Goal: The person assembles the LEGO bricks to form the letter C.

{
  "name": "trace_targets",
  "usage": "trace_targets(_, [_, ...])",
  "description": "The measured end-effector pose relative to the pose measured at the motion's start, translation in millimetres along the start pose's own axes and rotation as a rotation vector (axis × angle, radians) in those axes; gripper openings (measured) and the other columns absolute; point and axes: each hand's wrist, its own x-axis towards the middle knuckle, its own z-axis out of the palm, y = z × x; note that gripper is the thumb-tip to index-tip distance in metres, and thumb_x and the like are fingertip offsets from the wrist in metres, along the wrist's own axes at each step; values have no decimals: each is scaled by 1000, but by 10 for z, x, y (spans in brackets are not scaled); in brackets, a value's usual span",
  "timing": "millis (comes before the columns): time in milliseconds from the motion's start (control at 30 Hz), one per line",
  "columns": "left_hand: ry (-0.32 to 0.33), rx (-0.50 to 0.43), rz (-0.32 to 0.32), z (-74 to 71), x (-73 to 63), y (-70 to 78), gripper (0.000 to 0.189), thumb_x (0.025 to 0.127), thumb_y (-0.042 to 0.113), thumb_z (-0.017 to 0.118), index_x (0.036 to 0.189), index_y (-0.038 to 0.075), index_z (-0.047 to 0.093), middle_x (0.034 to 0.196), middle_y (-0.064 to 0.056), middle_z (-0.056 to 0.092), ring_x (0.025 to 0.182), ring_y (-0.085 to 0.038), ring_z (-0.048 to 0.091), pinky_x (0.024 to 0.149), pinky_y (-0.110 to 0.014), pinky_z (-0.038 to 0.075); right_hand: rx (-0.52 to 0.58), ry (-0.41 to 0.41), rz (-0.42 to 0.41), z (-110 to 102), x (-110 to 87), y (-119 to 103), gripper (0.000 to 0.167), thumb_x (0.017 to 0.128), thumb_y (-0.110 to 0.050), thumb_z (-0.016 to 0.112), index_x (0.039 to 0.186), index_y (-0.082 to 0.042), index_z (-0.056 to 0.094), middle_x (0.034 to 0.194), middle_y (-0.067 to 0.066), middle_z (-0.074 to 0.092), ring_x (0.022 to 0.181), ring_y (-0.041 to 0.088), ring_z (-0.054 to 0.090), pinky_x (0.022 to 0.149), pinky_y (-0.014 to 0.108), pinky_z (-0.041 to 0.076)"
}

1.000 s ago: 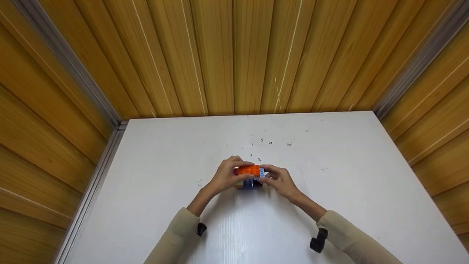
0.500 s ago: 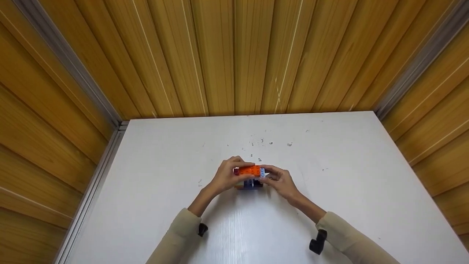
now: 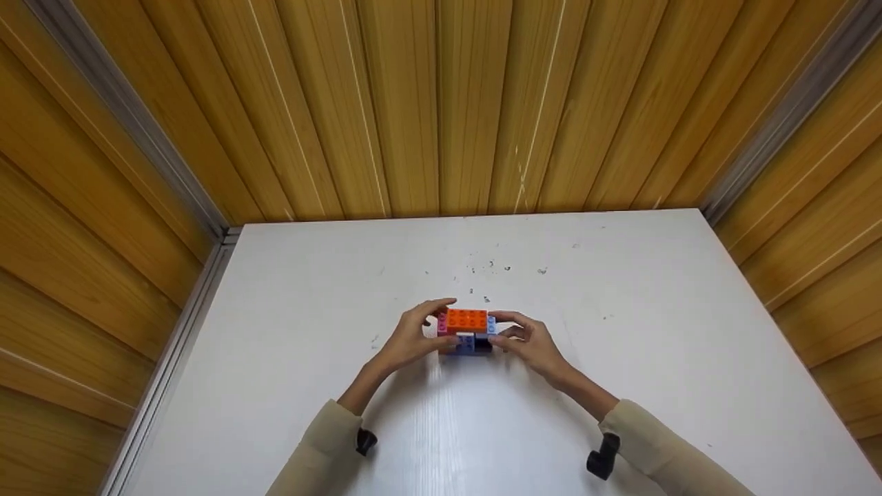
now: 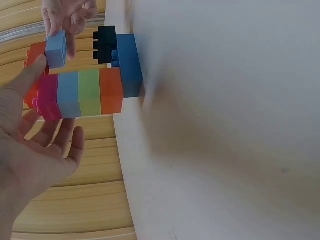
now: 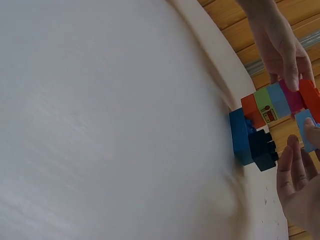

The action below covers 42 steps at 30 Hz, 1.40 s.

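Note:
A toy brick structure stands on the table, with a blue base brick at the bottom. Its left column stacks an orange brick, a green brick, a light blue brick and a magenta brick. A black brick sits on the base's other end. Across the top lies a long orange brick, with a small light blue brick at its right end. My left hand holds the column's upper part between thumb and fingers. My right hand pinches the small light blue brick.
The white table has dark specks and scuffs beyond the structure. Wood-look panel walls rise behind and at both sides. A black wrist device hangs at the right cuff, and another one at the left.
My left hand has shifted left and its fingers have come off the long orange brick, uncovering its top and the magenta brick. The right hand stays at the small light blue brick.

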Motion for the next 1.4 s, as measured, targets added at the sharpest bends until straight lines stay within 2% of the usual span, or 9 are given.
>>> trace_targets(133, [-8,-25,-56,-19,-84,-54,52,93,15,75,141,4,58,129,-16,68,115,-32,63,96,-48,54,-32,38,10,-1,-4,14,47,93,-11,74,137,0,60,131,24,60,88,7,68,77,29,59])
trace_targets(367, [-4,-136,-93,26,-131,-92,52,97,19,70,145,7,53,122,-17,70,109,-30,65,90,-33,54,-58,88,15,-2,8,45,44,95,-16,72,135,0,62,122,22,67,92,20,71,77,29,58])
trace_targets(567, [-55,-168,-163,138,-158,-140,81,88,15,81,156,12,37,131,-20,65,115,-31,61,98,-44,53,-58,120,99,-21,6,113,43,100,-20,67,136,2,61,114,25,70,88,23,72,67,25,56])
trace_targets(600, [-65,-164,-175,164,-164,-146,87,85,14,83,157,12,33,133,-20,63,117,-32,59,100,-49,52,-63,113,110,-28,0,133,44,100,-20,66,137,2,60,115,27,70,87,22,72,66,24,55])
trace_targets(733, [-94,-156,-213,225,-187,-166,99,79,12,88,158,11,28,139,-21,58,120,-32,55,104,-49,48,-84,27,120,-65,-31,197,53,101,-20,65,147,3,50,128,30,64,87,16,70,67,24,56])
trace_targets(967, [-155,-134,-237,186,-192,-181,91,81,8,86,154,16,33,133,-17,56,115,-29,51,98,-43,46,-125,-139,72,-118,-80,242,75,95,-16,73,156,1,35,147,32,47,93,15,69,74,27,58])
trace_targets(1167, [-205,-119,-231,133,-202,-204,88,84,9,83,156,16,32,130,-17,55,113,-27,50,94,-40,45,-179,-203,23,-138,-135,239,87,89,-12,79,159,1,28,151,34,41,107,31,69,84,21,56])
trace_targets(1267, [-198,-100,-211,121,-213,-214,88,83,10,84,156,12,34,134,-18,54,114,-28,51,97,-42,46,-207,-223,14,-128,-157,234,91,88,-11,80,160,1,25,151,34,41,108,38,68,84,20,55])
trace_targets(1400, [-178,-61,-208,113,-218,-222,89,81,13,86,155,8,37,139,-18,53,117,-30,50,102,-47,45,-238,-220,28,-111,-164,239,93,88,-12,81,160,1,24,150,33,43,108,38,67,82,19,54])
